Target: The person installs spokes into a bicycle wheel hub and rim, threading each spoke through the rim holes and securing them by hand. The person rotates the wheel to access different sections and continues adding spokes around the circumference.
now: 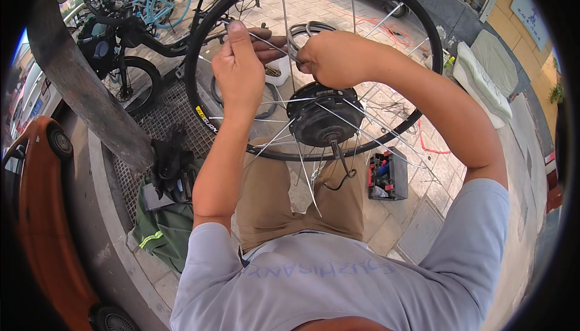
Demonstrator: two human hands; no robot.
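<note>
A large black bicycle wheel [192,80] stands tilted in front of me, above my knees. Its black hub motor [317,122] has silver spokes fanning out, several with their outer ends loose. My left hand [241,65] is closed round a thin spoke [267,43] inside the rim, its thumb pointing up. That spoke slants toward my right hand [335,59], whose fingers are pinched at its other end; the fingertips are partly hidden. Dark coiled loops [311,26] show behind the right fingers; whether they are held cannot be told. A short dark cable [349,174] hangs from the hub axle.
An open toolbox [396,177] sits on the paving by my right knee. At left are a tree trunk [90,77], a green bag [160,228] and parked bicycles [130,35]. An orange car [51,222] stands beyond the kerb. Pale cushions [480,83] lean at right.
</note>
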